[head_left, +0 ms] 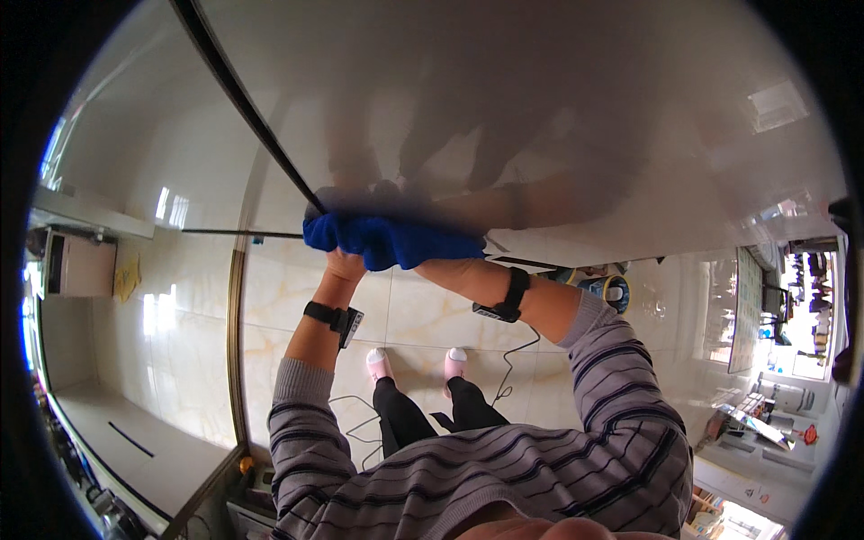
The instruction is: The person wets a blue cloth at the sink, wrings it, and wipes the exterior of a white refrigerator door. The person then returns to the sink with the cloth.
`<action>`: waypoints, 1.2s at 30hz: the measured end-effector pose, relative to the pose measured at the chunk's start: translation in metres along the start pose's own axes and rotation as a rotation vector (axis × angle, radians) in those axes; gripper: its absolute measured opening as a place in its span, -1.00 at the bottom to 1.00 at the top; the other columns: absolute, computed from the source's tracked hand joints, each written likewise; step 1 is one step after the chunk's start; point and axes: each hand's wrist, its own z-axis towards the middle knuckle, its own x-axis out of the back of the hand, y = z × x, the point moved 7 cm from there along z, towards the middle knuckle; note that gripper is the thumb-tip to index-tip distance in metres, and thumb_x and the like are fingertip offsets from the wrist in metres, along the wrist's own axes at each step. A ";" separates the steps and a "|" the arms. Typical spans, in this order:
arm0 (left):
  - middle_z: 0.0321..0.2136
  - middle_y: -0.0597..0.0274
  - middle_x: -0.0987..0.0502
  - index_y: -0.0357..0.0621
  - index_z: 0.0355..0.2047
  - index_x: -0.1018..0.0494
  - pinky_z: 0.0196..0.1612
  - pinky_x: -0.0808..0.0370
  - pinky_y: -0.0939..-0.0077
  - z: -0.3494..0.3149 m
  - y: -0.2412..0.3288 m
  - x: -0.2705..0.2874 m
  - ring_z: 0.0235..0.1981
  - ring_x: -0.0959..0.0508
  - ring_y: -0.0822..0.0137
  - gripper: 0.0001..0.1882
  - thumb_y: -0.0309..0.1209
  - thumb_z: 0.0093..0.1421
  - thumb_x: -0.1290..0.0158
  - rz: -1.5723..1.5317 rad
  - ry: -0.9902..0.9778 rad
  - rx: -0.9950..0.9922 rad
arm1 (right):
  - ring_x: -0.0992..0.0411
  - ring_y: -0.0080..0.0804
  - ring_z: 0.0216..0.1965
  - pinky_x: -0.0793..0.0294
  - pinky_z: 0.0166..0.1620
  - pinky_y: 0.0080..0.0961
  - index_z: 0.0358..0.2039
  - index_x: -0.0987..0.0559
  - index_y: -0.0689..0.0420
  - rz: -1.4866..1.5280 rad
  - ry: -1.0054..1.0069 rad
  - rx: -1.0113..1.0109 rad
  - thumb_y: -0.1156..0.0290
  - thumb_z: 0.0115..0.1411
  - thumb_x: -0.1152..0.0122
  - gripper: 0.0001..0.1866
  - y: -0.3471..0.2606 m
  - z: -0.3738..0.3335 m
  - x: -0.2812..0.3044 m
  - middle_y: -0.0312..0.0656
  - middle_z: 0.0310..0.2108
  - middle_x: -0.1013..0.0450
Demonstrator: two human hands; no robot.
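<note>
Both my arms reach forward to a blue cloth (396,241), which is bunched around my hands and pressed against a tall glossy grey panel (684,135). My left hand (345,262) is at the cloth's left end, with only its heel showing and the fingers hidden in the folds. Coming in from the right, my right hand (434,267) is tucked under the cloth's right part, its fingers also covered. The cloth lies by the lower end of a dark seam (247,108) that splits the panel. Faint reflections of my arms show in the gloss.
Cables hang from the bands on my wrists toward the marbled tile floor (405,310). A gold-brown strip (236,351) crosses the tiles at left, near a white box (79,264) and a yellow cloth (127,277). Round containers (616,292) stand beyond my right forearm.
</note>
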 end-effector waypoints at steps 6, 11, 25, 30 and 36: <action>-0.16 0.19 -0.51 0.05 -0.21 -0.53 -0.05 -0.38 0.07 -0.017 0.002 -0.027 -0.08 -0.47 0.01 -0.72 -0.27 0.02 -0.15 -0.067 -0.025 0.019 | -0.32 -0.13 0.06 -0.20 0.18 -0.23 0.04 -0.40 0.14 -0.067 0.166 -0.103 0.02 0.32 0.11 -0.51 0.039 -0.015 0.005 0.02 0.01 -0.40; -0.26 0.24 -0.53 0.05 -0.34 -0.54 -0.14 -0.41 0.17 -0.023 -0.007 -0.042 -0.20 -0.51 0.10 -0.79 -0.31 -0.05 -0.17 -0.232 -0.052 0.098 | -0.37 -0.22 0.00 -0.39 0.01 -0.33 -0.01 -0.46 0.04 -0.262 0.222 0.182 0.17 0.31 0.05 -0.67 0.042 -0.010 -0.013 -0.06 -0.04 -0.43; -0.12 0.11 -0.52 -0.06 -0.17 -0.52 0.05 -0.37 0.20 -0.064 0.009 -0.103 -0.07 -0.47 0.06 -0.67 -0.22 0.08 -0.09 -0.220 -0.181 -0.175 | -0.41 0.09 -0.06 -0.38 0.02 -0.09 -0.03 -0.52 0.13 -0.887 0.253 0.274 0.40 0.07 -0.19 -0.60 0.096 -0.062 -0.020 0.10 -0.08 -0.44; -0.06 0.29 -0.51 0.16 -0.13 -0.52 0.13 -0.30 0.27 -0.082 0.029 -0.115 0.01 -0.46 0.21 -0.68 -0.21 0.06 -0.08 0.014 -0.057 -0.409 | -0.44 0.04 -0.10 -0.44 -0.04 -0.18 -0.01 -0.49 0.11 -0.986 0.185 0.215 0.43 0.10 -0.13 -0.62 0.108 -0.077 -0.025 0.06 -0.11 -0.45; -0.01 0.42 -0.50 0.21 -0.09 -0.52 0.18 -0.29 0.24 -0.097 0.042 -0.125 0.05 -0.45 0.32 -0.61 -0.32 0.00 -0.09 0.075 -0.015 -0.480 | -0.41 0.05 -0.04 -0.43 0.01 -0.22 0.06 -0.44 0.12 -1.078 0.146 0.131 0.45 0.13 -0.10 -0.57 0.123 -0.097 -0.025 0.07 -0.04 -0.42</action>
